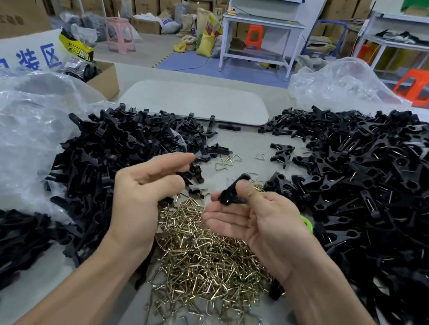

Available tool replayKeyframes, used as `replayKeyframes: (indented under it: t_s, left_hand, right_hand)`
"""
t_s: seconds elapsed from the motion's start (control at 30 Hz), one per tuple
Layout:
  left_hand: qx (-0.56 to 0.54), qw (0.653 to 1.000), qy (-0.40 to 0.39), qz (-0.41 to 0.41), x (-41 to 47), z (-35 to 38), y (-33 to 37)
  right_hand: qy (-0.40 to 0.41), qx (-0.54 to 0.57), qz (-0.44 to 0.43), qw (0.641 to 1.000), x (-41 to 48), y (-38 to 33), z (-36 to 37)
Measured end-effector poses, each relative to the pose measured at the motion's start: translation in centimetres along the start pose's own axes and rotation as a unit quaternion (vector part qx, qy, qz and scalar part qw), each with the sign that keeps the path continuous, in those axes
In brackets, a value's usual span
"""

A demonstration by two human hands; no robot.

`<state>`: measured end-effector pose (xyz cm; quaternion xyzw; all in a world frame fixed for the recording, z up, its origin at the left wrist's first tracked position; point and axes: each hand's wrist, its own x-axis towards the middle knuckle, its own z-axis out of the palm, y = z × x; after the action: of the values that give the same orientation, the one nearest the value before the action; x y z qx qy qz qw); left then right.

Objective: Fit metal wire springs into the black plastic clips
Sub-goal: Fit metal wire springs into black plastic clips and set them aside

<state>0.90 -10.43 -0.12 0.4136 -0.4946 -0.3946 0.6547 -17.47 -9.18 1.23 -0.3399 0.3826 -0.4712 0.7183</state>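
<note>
Black clip [232, 192] is just above the near pile, pinched between thumb and forefinger of the right hand [260, 223]; other fingers relaxed. Left hand [144, 188] is loosely curled at the edge of the left clip pile [116, 155]; can't tell if it grips a piece. Wire spring heap [210, 265] is under both hands. Right clip pile [372, 199] shows wire fitted. All on a grey table [248, 145], with plastic bags [22, 123] on the left.

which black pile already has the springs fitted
The big pile on the right: its clips are assembled pairs with silver wire showing through. The left pile holds bare single halves, no wire visible.
</note>
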Motion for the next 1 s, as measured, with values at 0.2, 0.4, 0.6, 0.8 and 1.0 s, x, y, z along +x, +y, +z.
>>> replayKeyframes:
  t_s: [0.2, 0.4, 0.6, 0.8, 1.0]
  left_hand:
    - [0.068, 0.992, 0.105, -0.016, 0.5, -0.4, -0.3]
    - [0.397, 0.911, 0.108, 0.015, 0.5, -1.2, -0.8]
    - [0.672, 0.73, -0.111, 0.053, 0.2, -1.6, -1.8]
    - [0.601, 0.795, -0.002, 0.078, 0.3, -1.7, -1.7]
    - [0.507, 0.851, 0.044, 0.13, 0.4, -1.5, -1.1]
  right_hand:
    - [-0.028, -0.134, 0.055, 0.989, -0.4, -0.9, -0.4]
    - [-0.165, 0.337, -0.167, 0.912, -1.5, -4.9, -4.2]
    - [0.124, -0.285, -0.128, 0.942, 2.1, 0.0, -0.2]
    - [0.153, -0.679, -0.114, 0.709, 6.6, 1.6, 3.8]
    - [0.172, -0.751, -0.121, 0.625, 7.4, 1.5, 5.0]
